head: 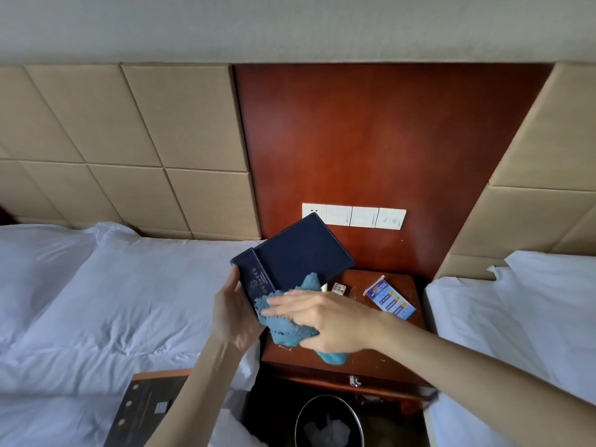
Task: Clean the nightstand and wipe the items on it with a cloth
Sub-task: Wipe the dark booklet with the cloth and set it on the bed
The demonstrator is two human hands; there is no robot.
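My left hand point(233, 312) grips the lower left edge of a dark blue leather tray point(300, 253) and holds it tilted above the nightstand point(371, 359). Pressed flat against the tray's lower part by my right hand point(325, 321) is a teal cloth point(290, 327). A tail of the cloth hangs down to the nightstand's front. A blue and white card point(388, 297) and a small white box point(338, 288) lie on the reddish wooden top.
White beds flank the nightstand: the left bed point(96, 285) and the right bed point(516, 317). A dark board point(142, 408) lies on the left bed's near edge. A black bin point(329, 424) stands below the nightstand. A switch panel point(354, 216) is on the wooden wall.
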